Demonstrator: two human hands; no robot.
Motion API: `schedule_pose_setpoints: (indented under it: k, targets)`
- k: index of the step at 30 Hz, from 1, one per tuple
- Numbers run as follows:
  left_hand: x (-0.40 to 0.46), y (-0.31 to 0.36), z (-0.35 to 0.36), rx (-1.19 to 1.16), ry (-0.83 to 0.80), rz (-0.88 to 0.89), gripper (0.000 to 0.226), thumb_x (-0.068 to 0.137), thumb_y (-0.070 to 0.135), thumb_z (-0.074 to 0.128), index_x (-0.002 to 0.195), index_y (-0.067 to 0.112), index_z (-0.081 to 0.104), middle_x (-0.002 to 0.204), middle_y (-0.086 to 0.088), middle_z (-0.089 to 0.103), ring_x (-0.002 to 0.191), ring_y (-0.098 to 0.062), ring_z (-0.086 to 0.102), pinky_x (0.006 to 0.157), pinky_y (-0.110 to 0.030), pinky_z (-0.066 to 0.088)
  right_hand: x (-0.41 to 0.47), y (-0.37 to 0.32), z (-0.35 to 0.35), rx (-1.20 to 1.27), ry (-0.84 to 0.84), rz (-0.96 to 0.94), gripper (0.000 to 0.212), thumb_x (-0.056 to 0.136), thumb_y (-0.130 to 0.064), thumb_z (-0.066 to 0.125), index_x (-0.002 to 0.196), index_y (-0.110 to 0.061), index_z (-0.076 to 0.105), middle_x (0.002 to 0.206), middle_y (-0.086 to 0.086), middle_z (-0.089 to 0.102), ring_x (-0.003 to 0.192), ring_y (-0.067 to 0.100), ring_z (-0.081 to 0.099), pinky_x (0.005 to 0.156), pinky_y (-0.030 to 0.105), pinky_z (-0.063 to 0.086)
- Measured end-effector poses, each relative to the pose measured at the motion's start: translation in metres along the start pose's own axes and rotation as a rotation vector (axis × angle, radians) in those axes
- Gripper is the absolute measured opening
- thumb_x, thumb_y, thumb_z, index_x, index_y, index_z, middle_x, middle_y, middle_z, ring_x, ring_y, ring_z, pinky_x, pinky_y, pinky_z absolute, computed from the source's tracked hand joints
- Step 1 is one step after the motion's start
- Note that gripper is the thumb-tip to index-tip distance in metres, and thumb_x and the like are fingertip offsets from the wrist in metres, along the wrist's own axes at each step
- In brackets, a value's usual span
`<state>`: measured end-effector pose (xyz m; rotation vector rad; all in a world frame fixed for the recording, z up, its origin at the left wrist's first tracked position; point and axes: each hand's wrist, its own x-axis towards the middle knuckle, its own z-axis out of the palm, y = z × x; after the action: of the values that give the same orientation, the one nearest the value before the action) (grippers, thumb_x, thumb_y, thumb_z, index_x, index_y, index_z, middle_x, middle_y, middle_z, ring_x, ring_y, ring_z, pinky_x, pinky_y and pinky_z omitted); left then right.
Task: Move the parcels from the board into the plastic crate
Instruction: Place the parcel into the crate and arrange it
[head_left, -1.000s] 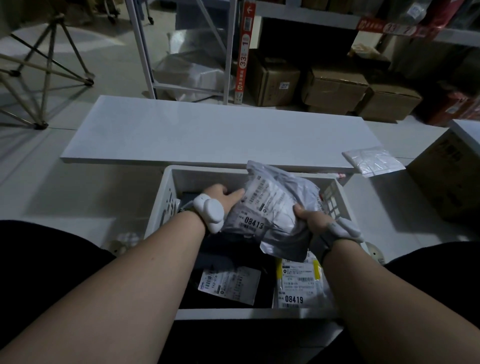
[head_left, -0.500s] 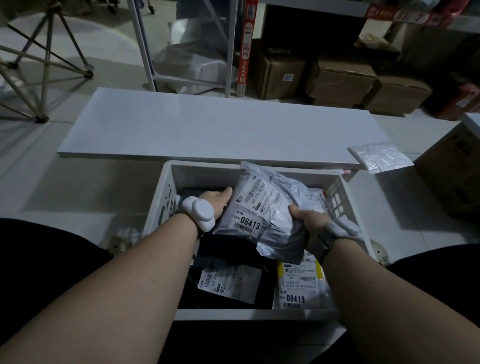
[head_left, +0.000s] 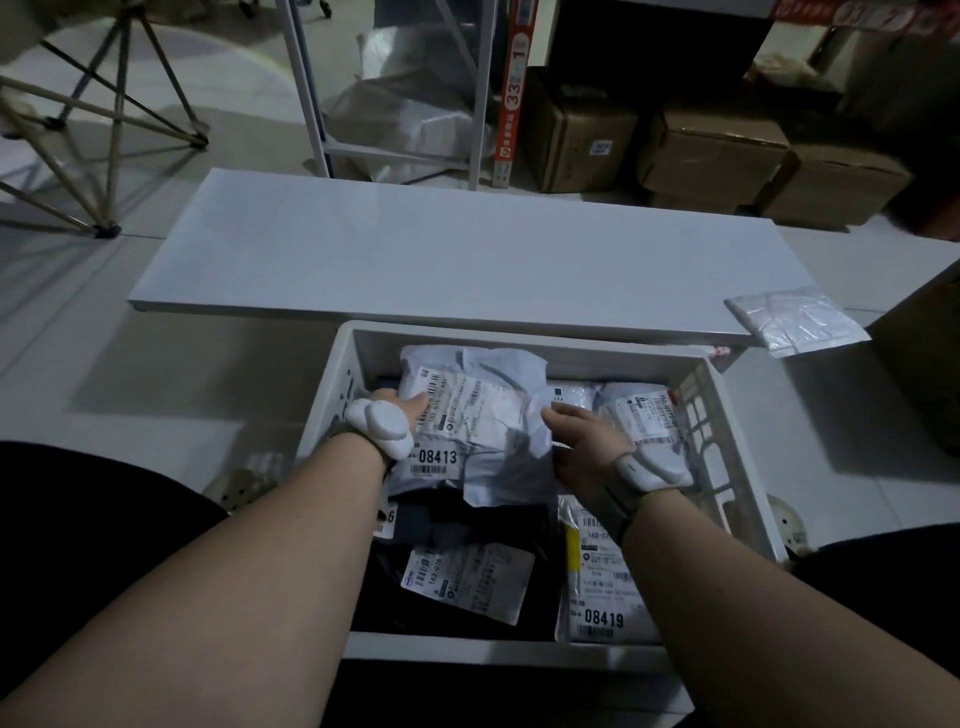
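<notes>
Dim storeroom, pale tiled floor (head_left: 130, 364), seen from head height looking down. At the far side, brown cardboard boxes (head_left: 711, 156) stacked under white metal shelving (head_left: 311, 93), with a red shelf label strip (head_left: 514, 78) marked 33. Top left, a wooden cross-braced stand (head_left: 104, 130). Across the middle, a long white board (head_left: 467, 260) lying flat on the floor, its top bare; just off its right end, a clear plastic bag (head_left: 795, 322) on the floor. Directly nearer than the board, touching or nearly touching its front edge, a white plastic crate (head_left: 727, 415) with slotted side walls. Inside the crate, several parcels: a grey poly mailer (head_left: 483, 415) with a label reading 08413, lying in the far half on top of the others; beside it to the right, another grey labelled parcel (head_left: 644, 415) against the right wall; nearer, a black parcel (head_left: 467, 577) with a white shipping label; in the near right corner, a white parcel (head_left: 602, 613) marked 08419. Two bare forearms reaching into the crate, each wrist wearing a white strapped device. Left hand (head_left: 400, 410) at the left edge of the grey poly mailer, mostly hidden behind its wrist device, fingers out of sight, grip impossible to tell. Right hand (head_left: 576, 441) on the mailer's right edge, fingers curled down over the crumpled plastic, gripping it.
</notes>
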<state>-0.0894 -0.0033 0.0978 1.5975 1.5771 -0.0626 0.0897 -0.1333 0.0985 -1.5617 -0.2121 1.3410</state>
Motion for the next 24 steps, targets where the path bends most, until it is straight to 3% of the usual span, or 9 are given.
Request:
schedule_pose_setpoints:
  k: [2, 4, 8, 13, 18, 21, 24]
  targets:
    - [0.002, -0.001, -0.002, 0.052, 0.047, -0.037, 0.053, 0.101, 0.038, 0.035, 0.125, -0.005, 0.052, 0.129, -0.022, 0.054, 0.118, -0.034, 0.052, 0.092, -0.033, 0.038, 0.001, 0.003, 0.008, 0.0, -0.045, 0.016, 0.042, 0.093, -0.015, 0.056, 0.134, -0.013, 0.047, 0.112, 0.008, 0.057, 0.109, 0.03, 0.057, 0.094, 0.05, 0.047]
    - [0.005, -0.002, -0.001, 0.035, 0.076, -0.059, 0.049, 0.101, 0.034, 0.037, 0.123, -0.006, 0.053, 0.128, -0.022, 0.055, 0.118, -0.034, 0.053, 0.092, -0.033, 0.039, 0.002, 0.005, 0.013, 0.014, -0.084, 0.009, 0.044, 0.095, -0.011, 0.053, 0.138, -0.012, 0.044, 0.119, 0.01, 0.057, 0.098, 0.024, 0.06, 0.078, 0.037, 0.051]
    - [0.009, -0.005, -0.004, 0.031, 0.15, -0.067, 0.039, 0.099, 0.025, 0.041, 0.119, -0.005, 0.057, 0.124, -0.022, 0.058, 0.115, -0.034, 0.055, 0.091, -0.034, 0.041, 0.012, 0.005, 0.015, 0.015, -0.083, -0.031, 0.045, 0.093, 0.0, 0.051, 0.136, -0.012, 0.048, 0.138, 0.01, 0.05, 0.121, 0.03, 0.053, 0.101, 0.045, 0.043]
    - [0.013, -0.007, -0.005, -0.052, 0.185, -0.042, 0.031, 0.095, 0.017, 0.049, 0.115, -0.004, 0.061, 0.12, -0.021, 0.062, 0.11, -0.035, 0.058, 0.081, -0.03, 0.04, 0.023, 0.004, 0.018, -0.053, -0.085, -0.035, 0.044, 0.093, 0.005, 0.047, 0.134, -0.01, 0.049, 0.138, 0.01, 0.052, 0.125, 0.029, 0.05, 0.102, 0.044, 0.041]
    - [0.008, -0.002, 0.006, -0.033, 0.245, -0.017, 0.035, 0.087, 0.026, 0.06, 0.117, 0.008, 0.057, 0.123, -0.014, 0.06, 0.112, -0.033, 0.057, 0.091, -0.033, 0.045, 0.025, 0.006, 0.02, -0.113, -0.071, -0.022, 0.042, 0.092, 0.006, 0.049, 0.131, -0.008, 0.052, 0.136, 0.011, 0.053, 0.121, 0.029, 0.053, 0.098, 0.044, 0.045]
    - [-0.004, 0.004, 0.018, 0.241, 0.317, 0.105, 0.058, 0.085, 0.033, 0.059, 0.137, 0.02, 0.039, 0.144, -0.012, 0.038, 0.129, -0.034, 0.042, 0.102, -0.04, 0.038, 0.025, 0.004, 0.016, -0.079, -0.034, -0.001, 0.039, 0.092, 0.005, 0.051, 0.129, -0.007, 0.054, 0.124, 0.012, 0.056, 0.095, 0.023, 0.057, 0.074, 0.034, 0.049]
    - [-0.012, 0.01, 0.034, 0.388, 0.247, 0.306, 0.066, 0.086, 0.036, 0.056, 0.145, 0.028, 0.027, 0.157, -0.005, 0.013, 0.142, -0.032, 0.017, 0.115, -0.043, 0.023, 0.023, 0.003, 0.009, -0.078, 0.002, 0.009, 0.035, 0.092, 0.001, 0.052, 0.125, -0.01, 0.056, 0.104, 0.008, 0.06, 0.079, 0.017, 0.055, 0.066, 0.03, 0.05]
